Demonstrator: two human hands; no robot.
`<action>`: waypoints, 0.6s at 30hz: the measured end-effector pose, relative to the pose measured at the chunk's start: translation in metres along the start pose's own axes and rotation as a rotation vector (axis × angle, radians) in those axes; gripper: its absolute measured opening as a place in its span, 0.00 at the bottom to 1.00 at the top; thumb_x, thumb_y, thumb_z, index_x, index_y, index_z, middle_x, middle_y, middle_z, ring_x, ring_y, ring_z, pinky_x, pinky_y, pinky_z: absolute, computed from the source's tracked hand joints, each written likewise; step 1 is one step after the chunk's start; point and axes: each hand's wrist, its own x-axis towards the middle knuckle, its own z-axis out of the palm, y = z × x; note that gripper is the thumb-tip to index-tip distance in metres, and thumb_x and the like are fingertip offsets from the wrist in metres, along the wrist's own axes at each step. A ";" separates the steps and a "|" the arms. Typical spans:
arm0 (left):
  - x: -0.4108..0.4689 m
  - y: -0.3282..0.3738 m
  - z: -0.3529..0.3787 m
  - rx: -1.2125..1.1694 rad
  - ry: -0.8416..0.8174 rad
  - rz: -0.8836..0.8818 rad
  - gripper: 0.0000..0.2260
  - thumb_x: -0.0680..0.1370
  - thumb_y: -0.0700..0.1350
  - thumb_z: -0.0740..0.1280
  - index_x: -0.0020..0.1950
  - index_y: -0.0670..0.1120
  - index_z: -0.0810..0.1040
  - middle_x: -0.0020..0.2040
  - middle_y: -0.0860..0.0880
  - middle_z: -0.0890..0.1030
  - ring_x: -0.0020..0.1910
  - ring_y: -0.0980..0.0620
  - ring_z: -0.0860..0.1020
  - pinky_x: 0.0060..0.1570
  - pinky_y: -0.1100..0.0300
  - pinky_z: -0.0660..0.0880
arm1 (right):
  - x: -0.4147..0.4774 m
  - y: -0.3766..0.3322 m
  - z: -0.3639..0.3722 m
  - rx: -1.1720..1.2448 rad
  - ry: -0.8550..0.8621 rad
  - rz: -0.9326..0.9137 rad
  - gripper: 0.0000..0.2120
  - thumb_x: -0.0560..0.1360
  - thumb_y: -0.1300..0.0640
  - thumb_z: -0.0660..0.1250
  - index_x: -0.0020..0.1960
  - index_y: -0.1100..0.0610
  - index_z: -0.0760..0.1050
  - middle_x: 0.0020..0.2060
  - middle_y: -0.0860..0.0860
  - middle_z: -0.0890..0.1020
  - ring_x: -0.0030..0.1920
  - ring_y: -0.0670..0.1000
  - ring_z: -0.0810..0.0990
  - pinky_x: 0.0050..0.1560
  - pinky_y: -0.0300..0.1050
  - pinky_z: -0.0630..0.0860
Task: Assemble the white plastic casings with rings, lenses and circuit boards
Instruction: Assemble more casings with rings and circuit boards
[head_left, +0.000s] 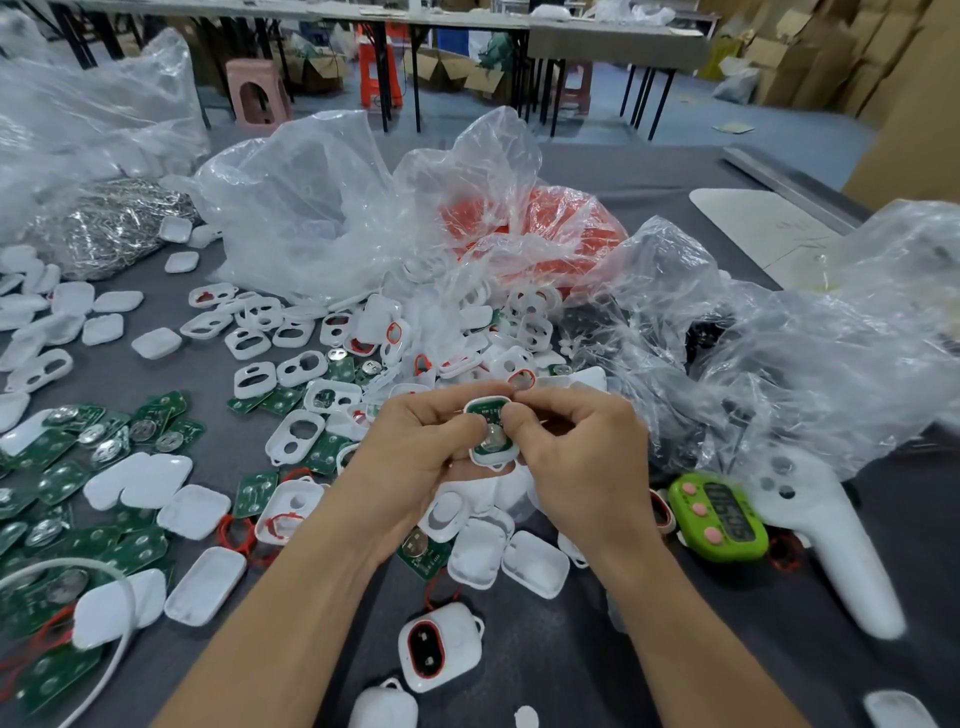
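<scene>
Grey cloth covered the surface (675, 649), with folding tables, stools and cardboard boxes in the workshop behind. Parts lay loosely sorted by kind, probably so each could be reached without searching. Green circuit boards (67, 478) were spread on the left, front shells (254, 379) with two openings lay in the middle, and plain back shells (202, 584) sat nearer the person. Crumpled plastic bags (322, 208) spilled more pieces at the far side. One closed unit (439, 647) with a red ring in its window sat apart, close to the body, apparently set aside as done. A green timer (719, 517) and a white controller (826, 540) lay to the right.

Raised above the pile between both hands was one white casing (488, 400), its open side turned up so the inside could be watched. A board (480, 411) with a coin cell (492, 441) lay in it. The left hand (415, 447) had its grip closed on the casing's left edge, fingers curled beneath and thumb on top. The right hand (576, 447) gripped the opposite edge likewise, its thumb tip on the board. Thumbs bearing down against fingers underneath suggested the board was being seated, with the pressure shared so the shell would not twist. Whether it had gone fully home could not be told.
</scene>
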 end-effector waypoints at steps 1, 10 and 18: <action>0.000 0.000 0.000 0.006 0.007 0.002 0.16 0.74 0.35 0.67 0.59 0.44 0.86 0.57 0.37 0.85 0.56 0.40 0.84 0.52 0.52 0.83 | 0.000 0.000 0.000 0.003 0.007 -0.001 0.05 0.73 0.55 0.77 0.49 0.50 0.88 0.39 0.41 0.86 0.41 0.39 0.85 0.46 0.40 0.82; -0.002 0.000 0.006 0.108 0.101 0.067 0.17 0.78 0.28 0.64 0.56 0.43 0.87 0.51 0.38 0.87 0.47 0.45 0.86 0.43 0.59 0.82 | -0.003 0.001 0.003 0.020 -0.014 -0.006 0.05 0.74 0.53 0.77 0.49 0.49 0.87 0.38 0.41 0.86 0.41 0.41 0.85 0.45 0.43 0.83; 0.000 0.004 -0.003 0.039 0.221 0.007 0.16 0.76 0.28 0.65 0.48 0.46 0.89 0.47 0.39 0.87 0.41 0.46 0.86 0.37 0.58 0.83 | 0.038 0.004 -0.034 -0.191 0.176 0.062 0.09 0.76 0.60 0.71 0.45 0.48 0.87 0.33 0.41 0.84 0.29 0.40 0.79 0.33 0.34 0.75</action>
